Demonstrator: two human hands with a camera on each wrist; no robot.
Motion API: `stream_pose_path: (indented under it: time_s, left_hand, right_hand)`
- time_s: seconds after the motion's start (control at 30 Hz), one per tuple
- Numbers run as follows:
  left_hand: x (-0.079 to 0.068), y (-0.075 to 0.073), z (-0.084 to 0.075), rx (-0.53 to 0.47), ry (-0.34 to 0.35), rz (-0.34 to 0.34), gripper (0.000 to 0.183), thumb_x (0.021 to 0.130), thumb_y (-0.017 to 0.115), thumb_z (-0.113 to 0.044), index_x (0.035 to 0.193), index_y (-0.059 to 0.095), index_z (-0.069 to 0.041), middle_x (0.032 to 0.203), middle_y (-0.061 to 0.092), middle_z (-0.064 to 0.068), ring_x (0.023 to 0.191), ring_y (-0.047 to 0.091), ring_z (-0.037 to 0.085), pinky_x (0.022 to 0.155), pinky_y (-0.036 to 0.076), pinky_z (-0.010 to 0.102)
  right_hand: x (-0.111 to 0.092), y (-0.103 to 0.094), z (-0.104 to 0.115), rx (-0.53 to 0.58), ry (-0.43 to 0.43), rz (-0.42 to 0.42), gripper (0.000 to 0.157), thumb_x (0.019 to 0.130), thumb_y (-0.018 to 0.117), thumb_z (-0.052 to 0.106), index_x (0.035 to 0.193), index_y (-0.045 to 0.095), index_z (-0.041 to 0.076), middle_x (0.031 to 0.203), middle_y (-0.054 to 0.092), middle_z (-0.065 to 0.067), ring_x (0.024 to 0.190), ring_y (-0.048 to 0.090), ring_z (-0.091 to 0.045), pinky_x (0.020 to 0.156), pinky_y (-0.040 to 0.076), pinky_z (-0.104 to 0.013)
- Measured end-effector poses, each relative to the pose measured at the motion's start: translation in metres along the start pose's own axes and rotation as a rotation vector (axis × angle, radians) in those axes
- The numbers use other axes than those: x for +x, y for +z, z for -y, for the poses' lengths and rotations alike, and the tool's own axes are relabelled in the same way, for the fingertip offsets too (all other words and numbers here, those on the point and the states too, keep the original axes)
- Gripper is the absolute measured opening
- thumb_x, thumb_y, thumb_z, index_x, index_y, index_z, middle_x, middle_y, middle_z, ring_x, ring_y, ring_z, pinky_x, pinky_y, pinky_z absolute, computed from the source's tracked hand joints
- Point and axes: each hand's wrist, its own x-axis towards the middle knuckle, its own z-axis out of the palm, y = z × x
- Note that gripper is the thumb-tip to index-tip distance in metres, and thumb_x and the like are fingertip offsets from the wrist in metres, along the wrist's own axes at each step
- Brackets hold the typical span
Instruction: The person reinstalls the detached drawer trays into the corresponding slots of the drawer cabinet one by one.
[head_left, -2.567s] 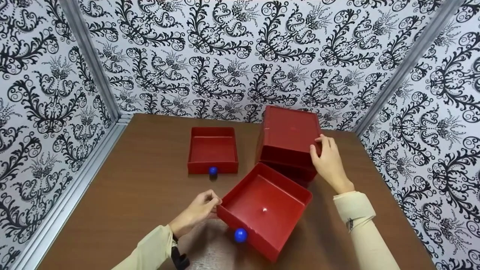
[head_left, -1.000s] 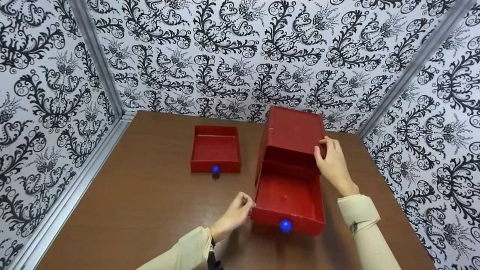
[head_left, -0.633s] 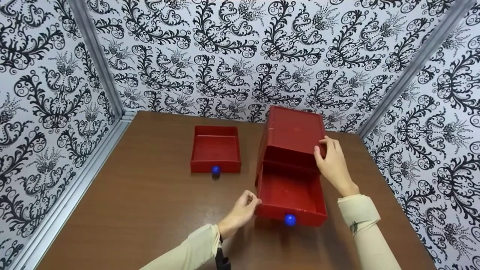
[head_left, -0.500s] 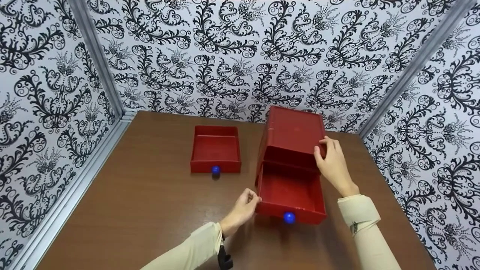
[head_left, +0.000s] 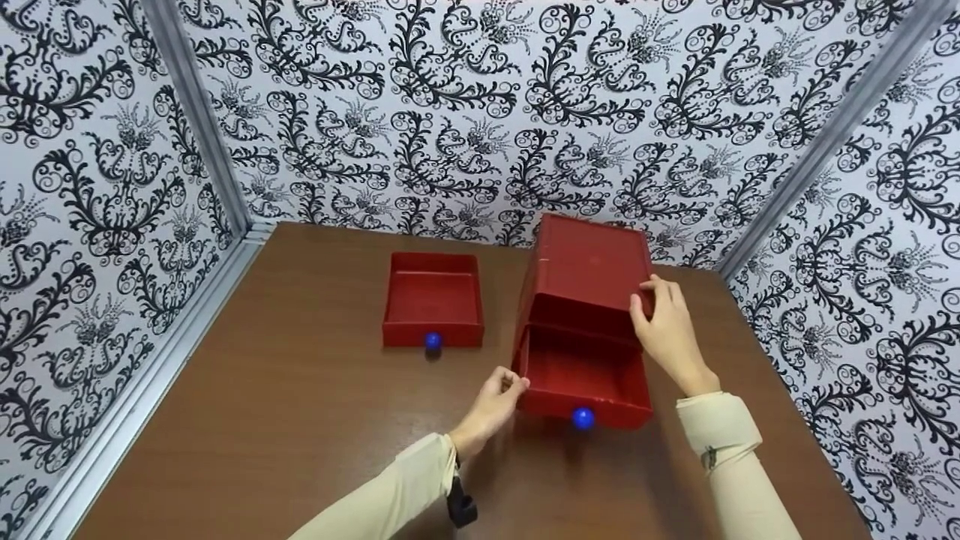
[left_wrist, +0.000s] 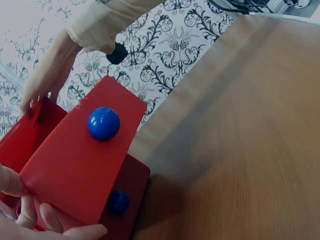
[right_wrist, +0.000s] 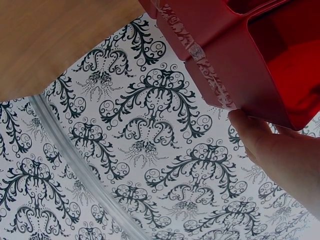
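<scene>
A red plastic drawer with a round blue knob sticks out from the front of a red drawer cabinet. My left hand pinches this drawer at its left front corner, thumb on the front edge. The drawer's back end is inside the cabinet, hidden by it; an open slot shows above. My right hand grips the cabinet's top by the right front edge. In the left wrist view, another red drawer front with a blue knob shows below the pulled-out drawer.
A second loose red drawer, its blue knob facing me, lies on the brown table left of the cabinet. Patterned black-and-white walls enclose the table, with metal strips at the corners.
My left hand has swung the drawer from a tilted pose in front of the cabinet into line with it, then pushed it farther in. My right hand stays on the cabinet.
</scene>
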Motion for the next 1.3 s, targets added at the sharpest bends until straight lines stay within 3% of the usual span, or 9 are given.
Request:
stream_pose_path:
  time_s: [0.13,0.37,0.57,0.83,1.1,1.3]
  left_hand:
    - [0.003,-0.002,0.002,-0.073,-0.016,0.042,0.01,0.094,0.054,-0.014,0.095,0.05,-0.006,0.091,0.051,-0.002,0.09,0.05,0.011,0.079,0.042,0.025]
    - [0.008,-0.004,0.008,-0.029,0.119,0.06,0.018,0.084,0.056,0.001,0.1,0.048,0.006,0.084,0.046,-0.004,0.08,0.047,0.011,0.069,0.04,0.017]
    - [0.008,-0.006,0.01,-0.004,0.171,0.073,0.019,0.084,0.061,0.003,0.099,0.049,0.006,0.086,0.048,-0.004,0.085,0.049,0.009,0.074,0.041,0.016]
    - [0.012,-0.008,0.008,0.03,0.22,0.093,0.017,0.09,0.062,0.001,0.099,0.05,0.005,0.09,0.055,0.007,0.085,0.049,0.012,0.073,0.041,0.018]
    - [0.025,-0.01,0.007,0.077,0.245,0.052,0.015,0.09,0.063,-0.002,0.098,0.051,0.003,0.092,0.059,0.012,0.085,0.053,0.012,0.074,0.043,0.019]
    - [0.038,-0.011,0.005,0.17,0.215,0.005,0.014,0.091,0.064,-0.003,0.097,0.052,0.0,0.097,0.063,0.014,0.094,0.06,0.018,0.083,0.049,0.026]
  right_hand:
    - [-0.001,-0.001,0.0,-0.007,-0.001,-0.002,0.036,0.099,0.051,0.017,0.126,0.052,-0.008,0.145,0.042,-0.031,0.138,0.04,-0.045,0.119,0.031,-0.053]
    - [-0.002,-0.001,0.001,-0.016,0.016,0.012,0.037,0.1,0.05,0.019,0.126,0.051,-0.007,0.146,0.042,-0.029,0.139,0.04,-0.044,0.12,0.031,-0.051]
    - [-0.003,-0.002,-0.001,-0.015,0.002,0.01,0.035,0.1,0.049,0.017,0.124,0.052,-0.008,0.145,0.042,-0.031,0.138,0.04,-0.045,0.12,0.031,-0.051]
    - [-0.002,-0.001,-0.002,-0.001,-0.007,0.0,0.036,0.099,0.05,0.016,0.124,0.052,-0.01,0.145,0.042,-0.033,0.137,0.04,-0.046,0.119,0.031,-0.053]
    - [-0.001,0.0,-0.001,-0.002,-0.011,-0.01,0.037,0.099,0.051,0.016,0.125,0.053,-0.009,0.144,0.043,-0.033,0.137,0.04,-0.045,0.119,0.031,-0.052]
    - [0.0,0.002,-0.001,-0.008,-0.01,-0.009,0.035,0.099,0.051,0.016,0.124,0.052,-0.009,0.142,0.044,-0.031,0.138,0.041,-0.044,0.119,0.032,-0.051]
